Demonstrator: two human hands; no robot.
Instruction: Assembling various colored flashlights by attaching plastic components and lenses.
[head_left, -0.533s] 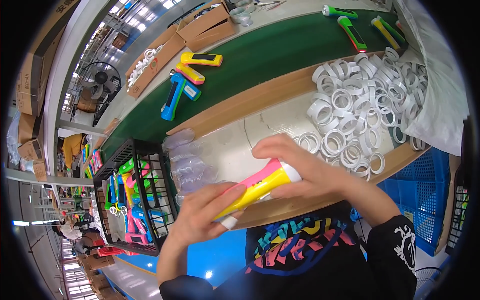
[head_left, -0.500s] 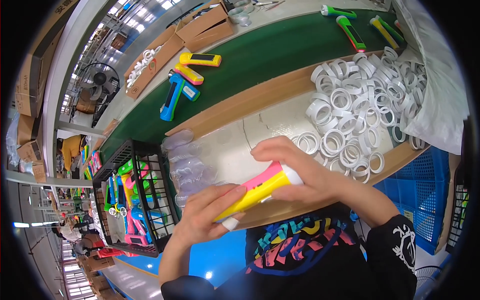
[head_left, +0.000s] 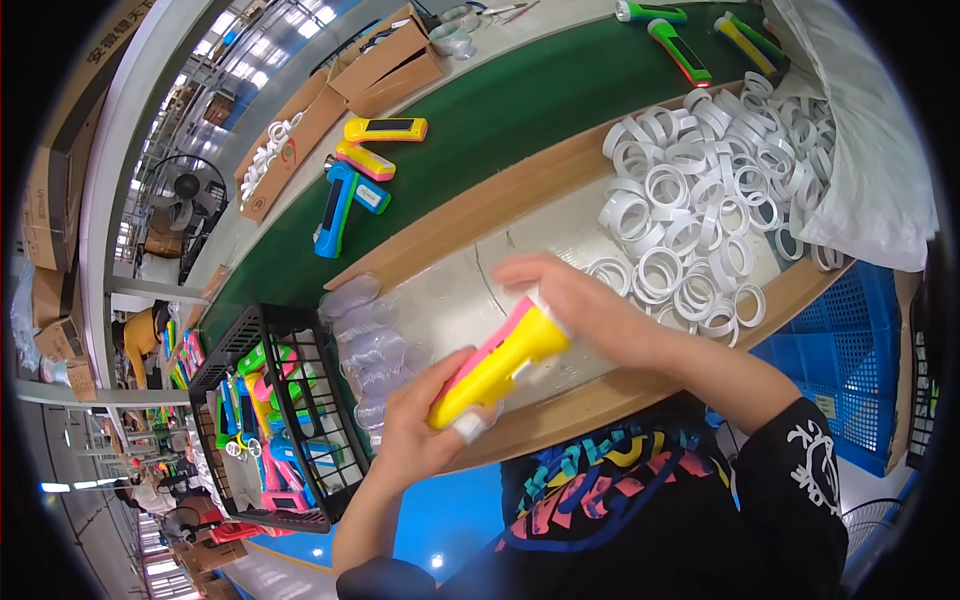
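My left hand (head_left: 420,415) is wrapped round the handle of a yellow and pink flashlight (head_left: 505,360), which tilts up to the right over the tray's near edge. A white wrap covers one finger of that hand. At the flashlight's wide head, my right hand (head_left: 595,310) has its fingers stretched out and slightly blurred, with the palm against or very close to the head's end. The palm hides most of the white rim there. Left of the hands lie several clear round lenses (head_left: 375,335); white plastic rings (head_left: 690,200) are heaped to the right.
A shallow cardboard tray (head_left: 450,235) holds the lenses and rings. Beyond it, a green belt (head_left: 480,140) carries blue (head_left: 335,210), yellow and green flashlights. A black basket (head_left: 320,390) full of flashlights stands left. A white sack (head_left: 860,150) and blue crate (head_left: 845,370) are right.
My right hand has loosened its grip round the flashlight's head, and its fingers are now straight with the palm at the end. The flashlight has tipped steeper. The whole view has shifted slightly.
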